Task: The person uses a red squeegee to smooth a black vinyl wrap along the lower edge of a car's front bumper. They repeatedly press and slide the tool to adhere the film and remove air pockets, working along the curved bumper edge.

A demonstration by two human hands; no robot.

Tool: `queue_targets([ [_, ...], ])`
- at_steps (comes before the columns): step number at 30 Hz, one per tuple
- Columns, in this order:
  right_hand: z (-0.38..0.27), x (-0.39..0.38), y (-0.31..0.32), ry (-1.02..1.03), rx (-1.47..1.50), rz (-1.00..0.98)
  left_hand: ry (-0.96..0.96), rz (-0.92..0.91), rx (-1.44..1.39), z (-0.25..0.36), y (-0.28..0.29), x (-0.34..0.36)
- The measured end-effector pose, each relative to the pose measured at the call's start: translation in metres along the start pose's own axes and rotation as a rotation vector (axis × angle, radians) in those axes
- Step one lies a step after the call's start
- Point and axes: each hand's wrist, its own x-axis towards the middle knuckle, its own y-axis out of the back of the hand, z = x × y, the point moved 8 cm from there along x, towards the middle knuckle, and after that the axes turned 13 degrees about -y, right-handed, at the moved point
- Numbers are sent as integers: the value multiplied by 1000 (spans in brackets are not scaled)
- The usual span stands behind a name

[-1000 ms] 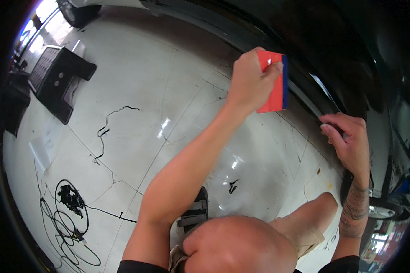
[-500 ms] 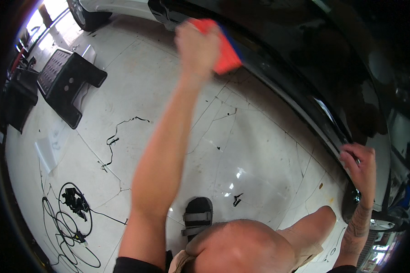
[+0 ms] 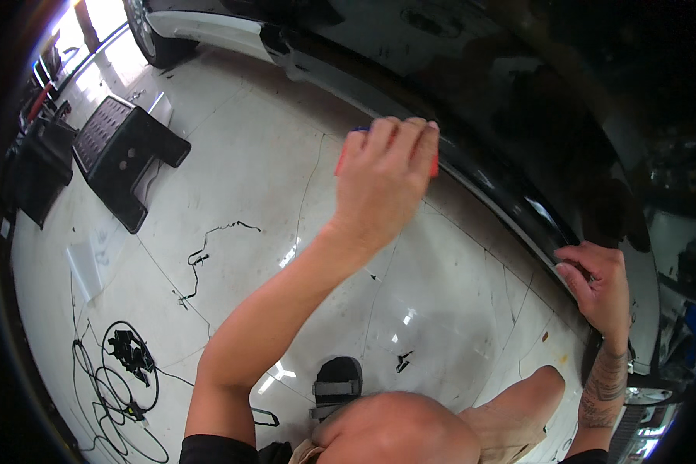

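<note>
My left hand [image 3: 383, 178] is wrapped round a flat red squeegee [image 3: 342, 160] with a blue edge, mostly hidden by the fingers. It is up against the lower side of a glossy black car [image 3: 503, 100]. Further right, my right hand [image 3: 602, 286] is at the car's lower edge, its thumb and forefinger curled in toward the sill [image 3: 487, 203]. Whatever those fingertips grip is too small to make out.
Left on the pale tiled floor [image 3: 271, 193] stands a black step stool [image 3: 120, 166]. Near it lie a clear plastic sheet [image 3: 85, 271], a thin black wire [image 3: 197, 259] and a coiled black cable [image 3: 104, 387]. My sandalled foot [image 3: 339, 383] is below.
My left hand has moved right and nearer along the car's lower side with the squeegee. My right hand stays at the sill, its fingers slightly shifted. The whole view has tilted a little.
</note>
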Motion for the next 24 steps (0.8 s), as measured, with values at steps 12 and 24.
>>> queue_targets([
  [12,12,-14,37,141,-257,188,109,-85,248,-117,-8,1],
  [24,185,-89,157,-317,-182,521,-5,39,112,-17,-8,9],
])
